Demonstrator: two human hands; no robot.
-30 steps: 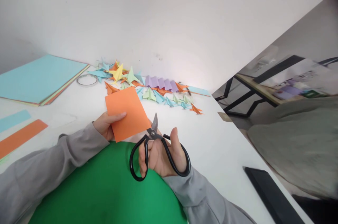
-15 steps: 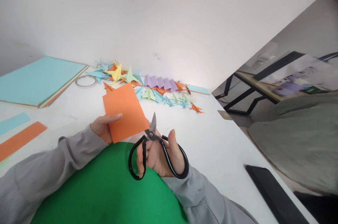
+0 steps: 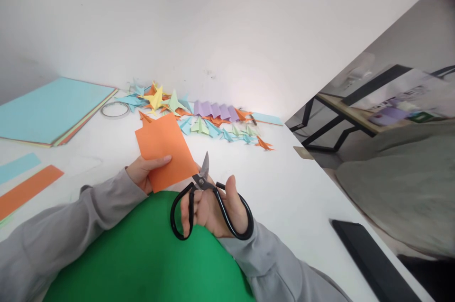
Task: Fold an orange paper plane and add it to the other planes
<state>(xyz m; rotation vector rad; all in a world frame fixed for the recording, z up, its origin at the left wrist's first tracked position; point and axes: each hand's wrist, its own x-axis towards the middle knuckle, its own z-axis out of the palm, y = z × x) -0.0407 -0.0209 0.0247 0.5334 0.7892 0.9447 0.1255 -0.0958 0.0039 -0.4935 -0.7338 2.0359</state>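
Note:
My left hand (image 3: 145, 169) grips a sheet of orange paper (image 3: 168, 148) by its left side, thumb on top and the other fingers behind. My right hand (image 3: 215, 212) has its fingers and thumb through the black handles of a pair of scissors (image 3: 202, 181). The scissor blades stand apart at the sheet's lower right corner. One blade points up beside the paper's right edge; the other is partly hidden by the sheet. Some fingertips of my right hand seem to be behind that corner too.
Folded paper shapes (image 3: 156, 98) in several colours lie along the wall, with a pleated purple paper (image 3: 215, 111) among them. To the left are large blue sheets (image 3: 53, 107), a wire ring (image 3: 115, 109), an orange strip (image 3: 31, 190) and a blue strip (image 3: 17, 168). A black flat object (image 3: 369, 259) lies right.
The left thumb has slid slightly right across the orange paper. Paper and scissors have shifted a little to the left, the blades still apart.

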